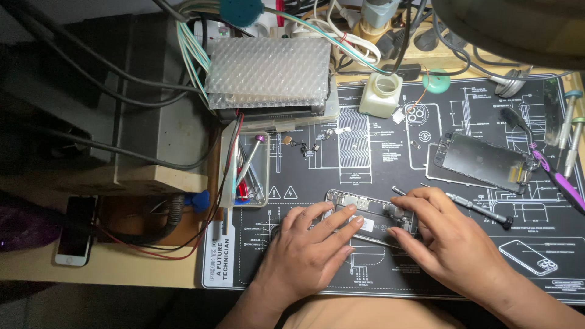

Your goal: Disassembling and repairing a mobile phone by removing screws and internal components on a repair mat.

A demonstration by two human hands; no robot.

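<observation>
Screen (481, 161) already lifted off, laid aside; opened phone (369, 219) pressed flat by left hand (311, 247), right hand (442, 240), fingers spread, nothing pinched; reassembly left.

Both hands rest on an opened grey smartphone body (372, 214) with its insides exposed, lying on a black repair mat (378, 152) printed with white diagrams. The left hand (311, 247) lays its fingers (341, 219) flat across the phone; the right hand (442, 234) touches its right end. At two o'clock lies a detached black phone screen (481, 161); at three o'clock, a slim metal screwdriver (481, 209).
</observation>
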